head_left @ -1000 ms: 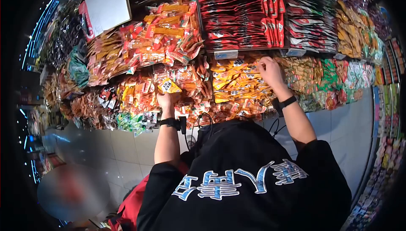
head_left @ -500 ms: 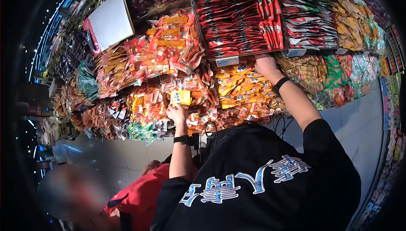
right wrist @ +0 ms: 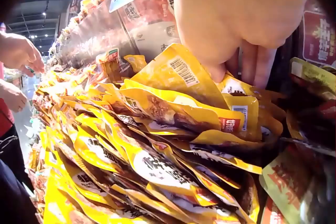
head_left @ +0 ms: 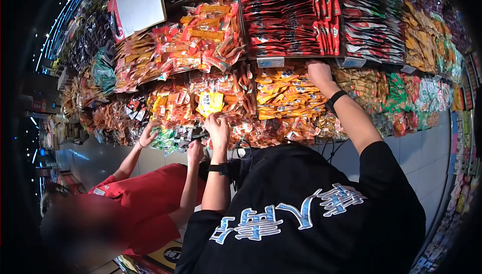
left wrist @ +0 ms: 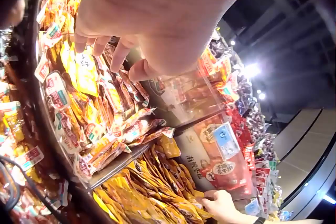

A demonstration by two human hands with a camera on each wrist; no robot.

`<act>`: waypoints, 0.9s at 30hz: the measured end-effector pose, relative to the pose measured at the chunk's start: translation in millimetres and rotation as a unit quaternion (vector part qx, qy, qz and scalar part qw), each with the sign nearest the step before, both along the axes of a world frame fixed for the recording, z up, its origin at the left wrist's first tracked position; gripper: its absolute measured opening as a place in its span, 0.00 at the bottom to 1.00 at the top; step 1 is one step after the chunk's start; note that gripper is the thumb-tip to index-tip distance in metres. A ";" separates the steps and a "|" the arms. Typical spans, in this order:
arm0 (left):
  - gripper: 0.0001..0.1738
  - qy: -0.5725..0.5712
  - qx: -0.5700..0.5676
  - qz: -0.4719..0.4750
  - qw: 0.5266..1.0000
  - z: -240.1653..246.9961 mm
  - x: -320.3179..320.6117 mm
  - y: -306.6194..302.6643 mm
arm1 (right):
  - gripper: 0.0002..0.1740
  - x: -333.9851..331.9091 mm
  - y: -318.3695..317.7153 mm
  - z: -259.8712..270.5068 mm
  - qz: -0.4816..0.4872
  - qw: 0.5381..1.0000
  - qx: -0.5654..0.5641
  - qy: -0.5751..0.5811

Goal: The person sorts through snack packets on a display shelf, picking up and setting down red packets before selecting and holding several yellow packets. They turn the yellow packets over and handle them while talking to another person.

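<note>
My left hand [head_left: 218, 131] hovers at the lower edge of a yellow snack packet [head_left: 210, 103], which lies on a section of orange-red packets. In the left wrist view its fingers [left wrist: 119, 55] hang apart just over that packet, with the thumb off to one side. At the back of a row of upright yellow packets [right wrist: 163, 166], my right hand [head_left: 320, 76] reaches in below the upper shelf. Its thumb and fingers close on the top of a yellow packet [right wrist: 233, 86] there; the fingertips are partly hidden behind the packets.
Red packets [head_left: 281, 20] fill the upper shelf above my right hand, with a price tag [head_left: 271, 62] on its edge. A white board [head_left: 138, 5] leans at the upper left. Close on my left, a person in a red shirt [head_left: 150, 214] reaches toward the display.
My left hand has drawn back slightly from the yellow packet, which it held before. My right hand has gone deeper into the yellow row. The person in red has moved up beside me, both hands raised.
</note>
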State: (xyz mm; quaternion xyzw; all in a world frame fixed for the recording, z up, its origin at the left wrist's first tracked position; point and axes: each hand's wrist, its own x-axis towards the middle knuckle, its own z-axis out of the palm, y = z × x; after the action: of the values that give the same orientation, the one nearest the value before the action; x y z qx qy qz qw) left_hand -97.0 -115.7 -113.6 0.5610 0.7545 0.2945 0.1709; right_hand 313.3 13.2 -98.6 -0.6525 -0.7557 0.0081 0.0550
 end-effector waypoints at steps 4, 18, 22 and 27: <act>0.18 -0.078 -0.034 -0.025 0.996 1.2 10.1 -1.0 | 0.13 -2.9 -5.0 1.3 -0.016 0.999 0.038 -0.006; 0.18 -0.155 -0.054 -0.112 0.980 20.3 30.6 7.1 | 0.09 -0.5 -25.9 19.3 0.045 0.997 0.052 -0.035; 0.15 -0.223 -0.080 -0.142 0.961 23.2 41.3 17.3 | 0.14 2.0 -53.2 26.1 0.076 0.977 0.191 0.052; 0.16 -0.223 -0.105 -0.236 0.940 26.9 70.4 32.2 | 0.14 6.2 -71.7 42.9 0.073 0.962 0.250 0.080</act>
State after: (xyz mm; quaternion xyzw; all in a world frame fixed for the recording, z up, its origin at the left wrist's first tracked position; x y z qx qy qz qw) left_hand -26.6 -83.5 -86.7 0.6218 0.5698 0.2822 0.4572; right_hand 319.5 -58.5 -55.7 -0.5580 -0.7724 -0.1249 0.2764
